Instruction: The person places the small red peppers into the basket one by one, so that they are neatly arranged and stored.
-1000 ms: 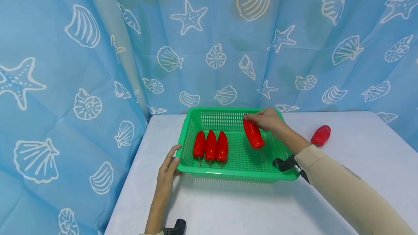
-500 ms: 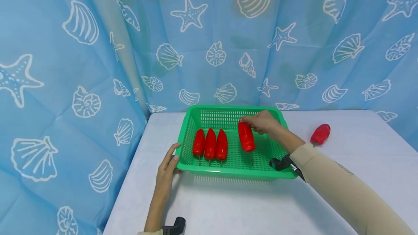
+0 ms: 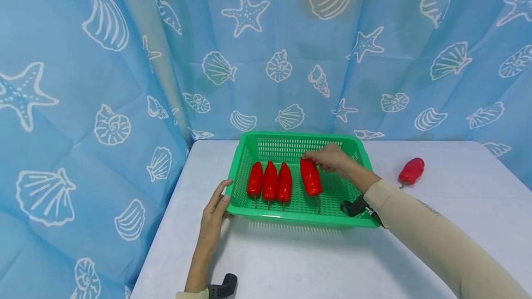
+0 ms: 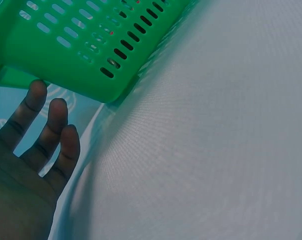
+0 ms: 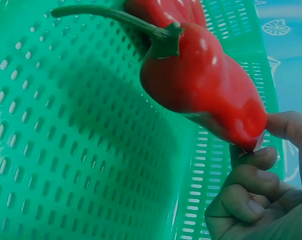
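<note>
My right hand (image 3: 328, 157) pinches a long red pepper (image 3: 311, 177) by its pointed tip, over the right half of the green basket (image 3: 291, 218). In the right wrist view the pepper's green stem (image 5: 116, 17) points away from the fingers. Three other red peppers (image 3: 270, 182) lie side by side in the left half, stems towards the front. At the basket's front left corner my left hand (image 3: 214, 216) touches the rim; in the left wrist view three of its fingers (image 4: 57, 112) are extended and spread below the rim.
Another red pepper (image 3: 411, 171) lies on the white tablecloth (image 3: 307, 262) to the right of the basket. A blue curtain (image 3: 266, 82) with white seashell prints hangs behind the table and along its left side.
My right hand has moved the held pepper left, and it has turned more upright in the head view, nearer the three others. The left hand stays at the rim.
</note>
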